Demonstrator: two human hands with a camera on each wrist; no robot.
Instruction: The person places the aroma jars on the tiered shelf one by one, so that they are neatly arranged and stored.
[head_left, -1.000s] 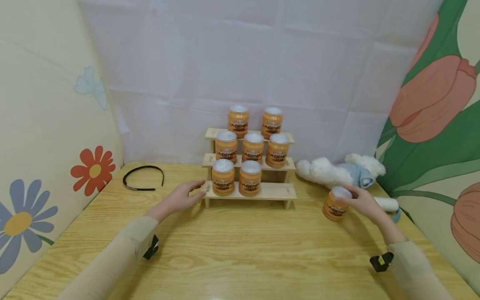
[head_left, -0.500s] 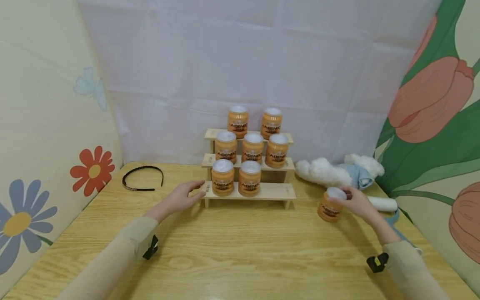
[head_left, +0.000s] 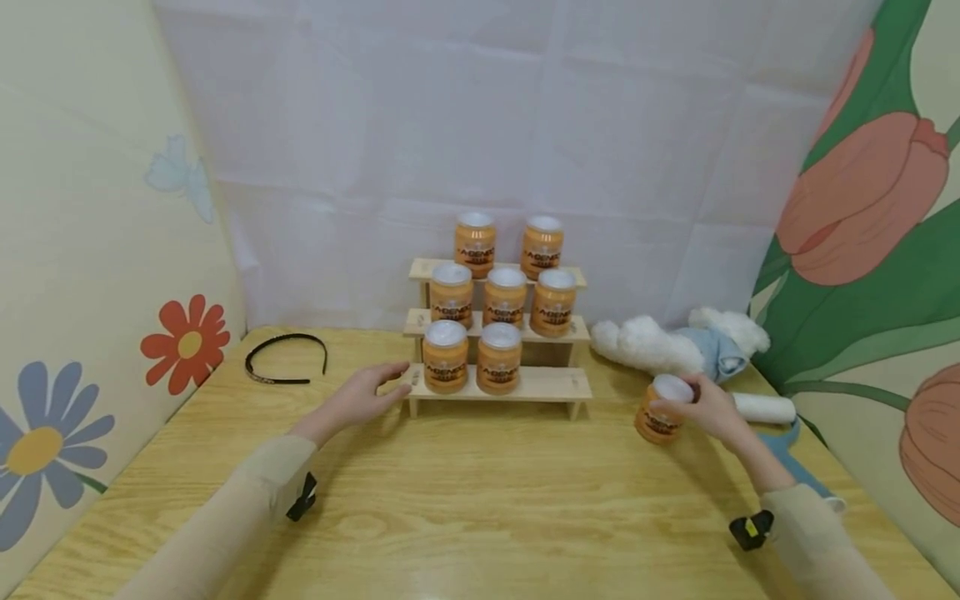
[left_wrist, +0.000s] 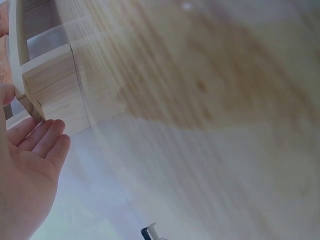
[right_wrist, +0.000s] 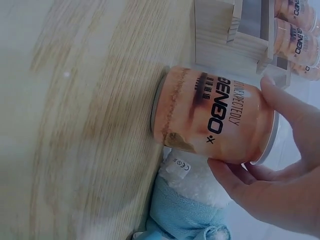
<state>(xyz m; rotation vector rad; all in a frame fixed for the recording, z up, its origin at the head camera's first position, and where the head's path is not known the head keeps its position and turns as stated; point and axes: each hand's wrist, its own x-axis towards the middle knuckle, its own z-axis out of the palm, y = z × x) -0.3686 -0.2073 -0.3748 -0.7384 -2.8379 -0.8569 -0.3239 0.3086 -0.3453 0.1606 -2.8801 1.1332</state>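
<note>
My left hand [head_left: 363, 396] is at the left end of a three-step wooden display shelf [head_left: 543, 382]. Its thumb and fingertips bracket the short end of the lowest board, as the left wrist view also shows. Two orange cans with pale lids stand on that bottom step, the nearer to its middle being this can [head_left: 498, 358]. Three stand on the middle step and two on the top. Off to the right, my right hand [head_left: 708, 408] grips another orange can [right_wrist: 215, 112] near its lid, thumb on one side and fingers on the other. This can is upright, its base at the tabletop.
A black headband [head_left: 258, 367] lies at the left rear of the wooden table [head_left: 480, 500]. Behind the right hand are a white plush toy [head_left: 645, 343] in blue clothing, a white roll [head_left: 765, 408] and a blue strip [head_left: 795, 467]. A white cloth [head_left: 480, 125] hangs behind the shelf.
My right hand has shifted the can slightly left, and more of the blue strip shows behind the wrist. The left hand and the shelf have stayed in place.
</note>
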